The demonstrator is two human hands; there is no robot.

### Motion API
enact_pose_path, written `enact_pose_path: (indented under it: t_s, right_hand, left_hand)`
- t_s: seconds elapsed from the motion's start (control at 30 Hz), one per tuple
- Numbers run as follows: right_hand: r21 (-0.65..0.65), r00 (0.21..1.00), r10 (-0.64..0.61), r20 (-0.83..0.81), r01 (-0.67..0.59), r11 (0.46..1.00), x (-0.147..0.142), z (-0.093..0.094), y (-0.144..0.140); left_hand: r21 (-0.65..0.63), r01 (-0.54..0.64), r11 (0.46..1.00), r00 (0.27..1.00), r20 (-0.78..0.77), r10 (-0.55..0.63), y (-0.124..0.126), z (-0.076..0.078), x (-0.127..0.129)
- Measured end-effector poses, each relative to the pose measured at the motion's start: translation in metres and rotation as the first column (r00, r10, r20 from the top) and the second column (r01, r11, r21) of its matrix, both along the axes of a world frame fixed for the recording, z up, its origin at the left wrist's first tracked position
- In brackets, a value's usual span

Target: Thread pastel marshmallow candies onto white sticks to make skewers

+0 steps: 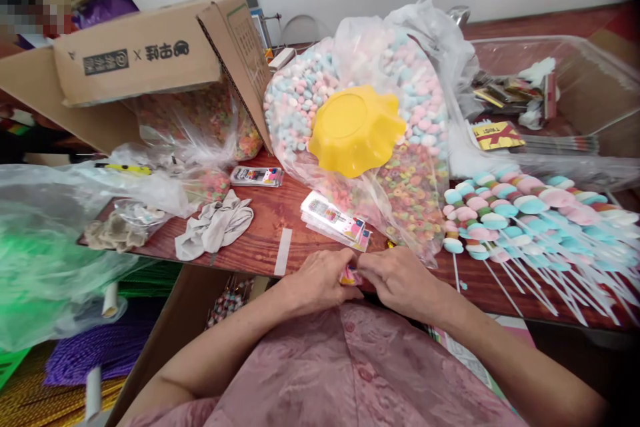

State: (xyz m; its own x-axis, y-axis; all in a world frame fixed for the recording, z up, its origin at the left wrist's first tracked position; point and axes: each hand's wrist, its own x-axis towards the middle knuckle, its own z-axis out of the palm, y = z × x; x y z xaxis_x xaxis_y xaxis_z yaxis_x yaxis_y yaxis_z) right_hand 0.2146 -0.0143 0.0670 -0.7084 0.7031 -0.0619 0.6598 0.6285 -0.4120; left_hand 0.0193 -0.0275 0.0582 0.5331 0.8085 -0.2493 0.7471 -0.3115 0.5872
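- The left hand (323, 277) curled its fingers around one small pink-and-yellow piece (349, 275).
- The right hand (397, 275) bunched its fingers beside it, grip hidden.
- One wavy-rimmed yellow bowl (355, 130) lay upturned.

Over by the near edge of the counter (260, 227), the left hand (325, 280) and right hand (400, 283) meet, fingers pinching a small pink-and-yellow piece (350, 275) between them. Just beyond lies a fanned stack of printed cards (331, 217). Behind that, an upturned yellow dish (355, 130) sits on bulging clear bags of pastel sweets (423, 103). Off to the right, marshmallow skewers (530, 213) are heaped before a clear tub (595, 80); to the left, a crumpled pale cloth (215, 227) lies near an open cardboard box (145, 47).
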Motion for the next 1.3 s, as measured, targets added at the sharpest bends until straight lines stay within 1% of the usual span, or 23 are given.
enact_pose_path:
  t_s: [0.1, 0.2, 0.37, 0.47, 0.53, 0.63, 0.67, 0.73, 0.8, 0.87, 0.9, 0.97, 1.0, 1.07, 1.13, 1.17, 1.2, 1.27, 1.3]
  right_hand:
    - [0.079, 1.0, -0.029, 0.012, 0.028, 0.996, 0.009, -0.003, 0.003]
    - [0.122, 0.997, -0.034, 0.075, 0.025, 0.992, 0.014, -0.005, 0.003]
    - [0.106, 0.982, -0.052, 0.181, 0.034, 0.994, 0.008, -0.003, -0.002]
    - [0.06, 0.982, -0.06, 0.177, 0.05, 0.997, 0.0, -0.004, -0.004]
    - [0.011, 0.994, -0.039, 0.107, 0.038, 0.999, -0.007, -0.007, -0.006]
    - [-0.061, 0.992, -0.053, -0.115, 0.047, 0.997, -0.01, -0.01, -0.006]
    - [-0.085, 0.975, -0.076, -0.209, 0.059, 0.995, -0.009, -0.009, -0.004]
    - [-0.114, 0.912, -0.147, -0.383, 0.111, 0.987, -0.002, -0.007, 0.0]
    - [-0.123, 0.847, -0.21, -0.488, 0.171, 0.978, 0.009, -0.004, 0.004]
    - [-0.128, 0.82, -0.239, -0.52, 0.202, 0.971, 0.02, -0.004, 0.007]
    - [-0.135, 0.813, -0.248, -0.526, 0.208, 0.969, 0.025, -0.005, 0.007]
    - [-0.145, 0.788, -0.272, -0.553, 0.231, 0.962, 0.03, -0.008, 0.005]
    - [-0.137, 0.764, -0.288, -0.577, 0.256, 0.957, 0.029, -0.009, 0.004]
    - [-0.109, 0.722, -0.3, -0.623, 0.3, 0.948, 0.023, -0.01, 0.0]
    - [-0.069, 0.71, -0.275, -0.648, 0.305, 0.95, 0.012, -0.009, -0.002]
    - [-0.046, 0.71, -0.256, -0.656, 0.3, 0.953, 0.006, -0.008, -0.003]
    - [-0.025, 0.712, -0.235, -0.662, 0.293, 0.956, 0.0, -0.007, -0.004]
    - [-0.003, 0.706, -0.21, -0.676, 0.283, 0.959, -0.008, -0.008, -0.007]
    - [-0.021, 0.691, -0.222, -0.687, 0.287, 0.958, -0.011, -0.01, -0.008]
  left_hand:
    - [0.042, -0.017, 0.999, 0.997, -0.075, 0.021, -0.001, 0.001, -0.01]
    - [0.063, -0.023, 0.998, 0.994, -0.104, 0.03, -0.004, 0.002, -0.017]
    - [0.107, 0.022, 0.994, 0.982, -0.191, -0.001, -0.011, 0.008, -0.011]
    - [0.104, 0.049, 0.993, 0.975, -0.219, -0.025, -0.013, 0.006, 0.0]
    - [0.085, 0.036, 0.996, 0.981, -0.191, -0.019, -0.014, 0.001, 0.005]
    - [0.052, -0.024, 0.998, 0.993, -0.112, 0.03, -0.012, -0.002, 0.008]
    - [0.038, -0.053, 0.998, 0.996, -0.074, 0.055, -0.01, -0.001, 0.008]
    - [-0.008, -0.1, 0.995, 0.994, 0.039, 0.1, -0.007, 0.006, 0.005]
    - [-0.085, -0.107, 0.991, 0.976, 0.182, 0.121, -0.005, 0.015, 0.0]
    - [-0.195, -0.062, 0.979, 0.935, 0.333, 0.126, -0.003, 0.022, -0.005]
    - [-0.266, -0.026, 0.964, 0.906, 0.401, 0.135, -0.003, 0.023, -0.007]
    - [-0.419, 0.038, 0.907, 0.843, 0.5, 0.196, -0.003, 0.022, -0.008]
    - [-0.489, 0.053, 0.871, 0.815, 0.525, 0.245, -0.003, 0.019, -0.007]
    - [-0.591, 0.031, 0.806, 0.767, 0.531, 0.36, -0.004, 0.012, -0.003]
    - [-0.639, -0.029, 0.769, 0.718, 0.522, 0.461, -0.005, 0.006, 0.003]
    - [-0.644, -0.05, 0.764, 0.683, 0.536, 0.497, -0.007, 0.003, 0.007]
    - [-0.634, -0.06, 0.771, 0.644, 0.566, 0.515, -0.008, 0.001, 0.009]
    - [-0.577, -0.068, 0.814, 0.554, 0.656, 0.512, -0.01, -0.003, 0.013]
    - [-0.542, -0.078, 0.837, 0.513, 0.698, 0.5, -0.01, -0.004, 0.013]
